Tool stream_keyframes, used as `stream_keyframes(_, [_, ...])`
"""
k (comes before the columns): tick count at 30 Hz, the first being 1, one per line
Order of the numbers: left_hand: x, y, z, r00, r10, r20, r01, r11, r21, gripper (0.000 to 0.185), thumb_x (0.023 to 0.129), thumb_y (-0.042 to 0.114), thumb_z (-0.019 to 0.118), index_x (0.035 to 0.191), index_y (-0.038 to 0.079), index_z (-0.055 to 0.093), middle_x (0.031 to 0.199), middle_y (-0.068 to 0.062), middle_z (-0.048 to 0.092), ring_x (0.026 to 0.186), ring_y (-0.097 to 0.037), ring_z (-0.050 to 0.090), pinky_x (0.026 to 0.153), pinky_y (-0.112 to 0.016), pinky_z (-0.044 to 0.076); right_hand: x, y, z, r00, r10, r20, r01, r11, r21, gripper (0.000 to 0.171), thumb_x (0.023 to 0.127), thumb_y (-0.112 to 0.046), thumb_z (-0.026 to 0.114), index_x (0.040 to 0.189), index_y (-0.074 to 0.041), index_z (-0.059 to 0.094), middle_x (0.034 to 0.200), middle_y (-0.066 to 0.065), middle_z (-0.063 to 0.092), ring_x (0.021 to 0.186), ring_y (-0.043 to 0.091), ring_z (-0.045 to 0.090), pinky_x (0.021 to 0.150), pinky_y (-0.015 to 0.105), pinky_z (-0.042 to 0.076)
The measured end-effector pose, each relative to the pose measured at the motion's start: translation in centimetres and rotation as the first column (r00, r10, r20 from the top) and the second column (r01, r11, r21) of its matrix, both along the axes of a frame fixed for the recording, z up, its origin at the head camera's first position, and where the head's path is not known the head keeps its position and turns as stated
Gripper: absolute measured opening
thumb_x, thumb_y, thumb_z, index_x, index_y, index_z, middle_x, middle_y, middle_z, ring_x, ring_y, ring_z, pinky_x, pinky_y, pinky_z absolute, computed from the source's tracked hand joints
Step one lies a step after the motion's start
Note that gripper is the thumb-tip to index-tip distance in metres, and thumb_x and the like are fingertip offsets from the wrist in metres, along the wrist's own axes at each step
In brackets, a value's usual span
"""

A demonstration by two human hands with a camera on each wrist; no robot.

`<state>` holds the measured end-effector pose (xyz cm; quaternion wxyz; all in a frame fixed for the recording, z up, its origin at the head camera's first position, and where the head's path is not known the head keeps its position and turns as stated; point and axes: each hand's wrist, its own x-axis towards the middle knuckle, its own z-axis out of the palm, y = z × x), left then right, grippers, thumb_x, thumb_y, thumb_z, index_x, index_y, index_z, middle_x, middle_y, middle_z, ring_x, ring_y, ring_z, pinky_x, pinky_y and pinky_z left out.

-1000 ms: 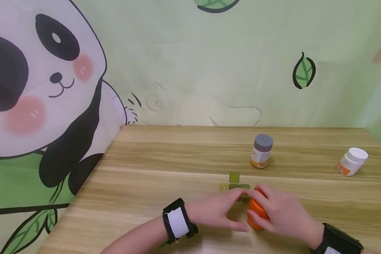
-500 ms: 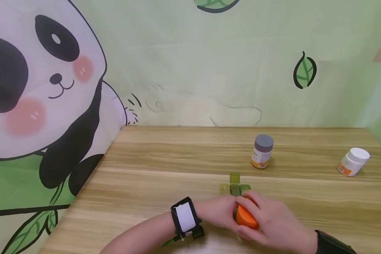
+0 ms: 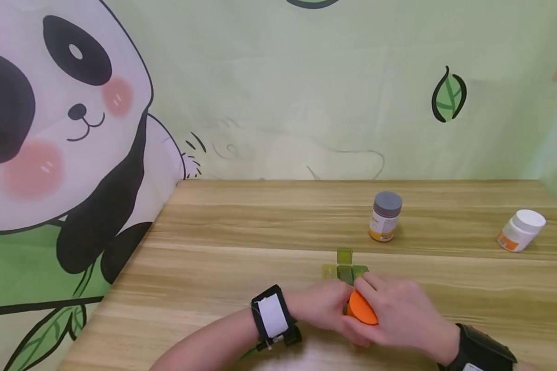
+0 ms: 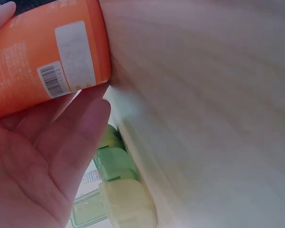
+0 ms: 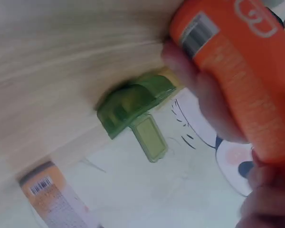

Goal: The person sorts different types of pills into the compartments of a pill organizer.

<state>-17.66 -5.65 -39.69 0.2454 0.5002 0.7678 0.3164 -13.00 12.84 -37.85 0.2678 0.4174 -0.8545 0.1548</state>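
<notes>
Both hands are on an orange pill bottle (image 3: 363, 307) near the front of the table. My left hand (image 3: 322, 309) grips its body from the left; in the left wrist view the printed label and barcode of the bottle (image 4: 47, 57) lie across the fingers. From the right, my right hand (image 3: 401, 312) holds the bottle's top end, which tilts toward me. Just behind the hands sits a green pill organizer (image 3: 345, 274) with a lid flipped up, partly hidden by the fingers. In the right wrist view, the organizer's raised lid (image 5: 150, 137) shows clearly.
A grey-capped bottle (image 3: 385, 216) stands farther back on the wooden table (image 3: 241, 221). Toward the right edge is a white bottle (image 3: 521, 230) with an orange label. A panda-printed backdrop (image 3: 269, 93) rises behind the table.
My left hand has moved right and its fingers have gone round the bottle. My right hand has brought the bottle left, and its orange top now tips toward me.
</notes>
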Motion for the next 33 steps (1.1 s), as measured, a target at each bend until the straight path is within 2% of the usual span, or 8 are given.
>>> stream_keyframes(5, [-0.3, 0.1, 0.4, 0.999, -0.029, 0.044, 0.029, 0.999, -0.012, 0.041, 0.081, 0.024, 0.081, 0.113, 0.016, 0.057, 0.097, 0.014, 0.060, 0.083, 0.007, 0.054, 0.076, -0.013, 0.047, -1.1, 0.4, -0.2, 0.978, 0.203, 0.052, -0.201, 0.979, -0.037, 0.031, 0.093, -0.047, 0.055, 0.091, -0.017, 0.060, 0.077, -0.013, 0.044, 0.060, -0.002, 0.038, 0.053, 0.010, 0.027])
stream_keyframes(8, [-0.3, 0.1, 0.3, 0.999, -0.029, 0.044, 0.030, 0.999, -0.029, 0.044, 0.080, 0.026, 0.082, 0.115, 0.017, 0.056, 0.099, 0.015, 0.059, 0.085, 0.007, 0.053, 0.077, -0.013, 0.046, -1.4, 0.8, -0.3, 0.962, 0.260, 0.084, -0.258, 0.966, -0.029, 0.030, 0.088, -0.044, 0.064, 0.098, -0.016, 0.061, 0.081, -0.013, 0.047, 0.063, -0.002, 0.041, 0.055, 0.009, 0.029])
stream_keyframes(12, [-0.1, 0.4, 0.0, 1.000, -0.018, 0.008, 0.018, 0.999, -0.042, 0.043, 0.080, 0.028, 0.082, 0.113, 0.017, 0.057, 0.097, 0.016, 0.058, 0.084, 0.008, 0.052, 0.077, -0.011, 0.044, -1.4, 1.7, -0.3, 0.963, 0.240, 0.126, -0.234, 0.971, -0.054, 0.049, 0.081, -0.052, 0.073, 0.108, -0.013, 0.060, 0.087, -0.012, 0.052, 0.068, -0.001, 0.045, 0.055, 0.011, 0.034])
stream_keyframes(18, [-0.1, 0.6, 0.0, 1.000, 0.002, 0.000, -0.002, 0.998, -0.070, 0.038, 0.080, 0.027, 0.082, 0.109, 0.014, 0.062, 0.095, 0.017, 0.062, 0.083, 0.008, 0.055, 0.079, -0.010, 0.043, -1.4, 4.0, -0.5, 0.980, 0.128, 0.153, -0.120, 0.991, -0.062, 0.079, 0.069, -0.066, 0.076, 0.121, -0.010, 0.058, 0.096, -0.006, 0.061, 0.077, 0.008, 0.056, 0.061, 0.024, 0.047])
stream_keyframes(24, [-0.1, 0.5, 0.0, 1.000, 0.005, 0.010, -0.004, 0.997, -0.074, 0.043, 0.079, 0.026, 0.083, 0.113, 0.011, 0.064, 0.100, 0.015, 0.065, 0.088, 0.009, 0.056, 0.082, -0.010, 0.042, -0.7, 5.9, -0.1, 0.961, 0.034, 0.274, -0.012, 0.997, -0.082, 0.070, 0.071, -0.054, 0.081, 0.124, -0.014, 0.057, 0.103, -0.010, 0.059, 0.083, 0.007, 0.056, 0.063, 0.026, 0.047])
stream_keyframes(28, [-0.1, 0.4, 0.1, 1.000, 0.008, 0.012, -0.007, 0.998, -0.068, 0.044, 0.078, 0.026, 0.084, 0.114, 0.011, 0.064, 0.101, 0.015, 0.065, 0.089, 0.010, 0.056, 0.083, -0.010, 0.042, 0.3, 6.0, 0.1, 0.936, 0.135, 0.325, -0.078, 0.980, -0.182, 0.058, 0.077, -0.026, 0.084, 0.126, -0.015, 0.055, 0.109, -0.011, 0.059, 0.091, 0.007, 0.057, 0.069, 0.025, 0.049])
stream_keyframes(30, [-0.1, 0.4, 0.2, 1.000, 0.008, 0.019, -0.007, 0.998, -0.065, 0.044, 0.078, 0.026, 0.084, 0.114, 0.010, 0.064, 0.101, 0.015, 0.065, 0.089, 0.009, 0.056, 0.083, -0.011, 0.042, 0.8, 5.7, 0.2, 0.913, 0.208, 0.352, -0.128, 0.963, -0.237, 0.062, 0.076, -0.013, 0.084, 0.129, -0.013, 0.052, 0.113, -0.008, 0.059, 0.096, 0.009, 0.057, 0.074, 0.024, 0.048])
stream_keyframes(33, [-0.2, 0.4, 0.2, 1.000, 0.003, 0.021, -0.002, 0.998, -0.059, 0.045, 0.079, 0.026, 0.083, 0.115, 0.010, 0.063, 0.101, 0.015, 0.064, 0.089, 0.009, 0.056, 0.083, -0.011, 0.042, 1.7, 4.9, 0.4, 0.878, 0.263, 0.401, -0.157, 0.948, -0.277, 0.071, 0.076, -0.006, 0.082, 0.137, -0.009, 0.046, 0.124, -0.003, 0.057, 0.106, 0.011, 0.055, 0.085, 0.020, 0.043])
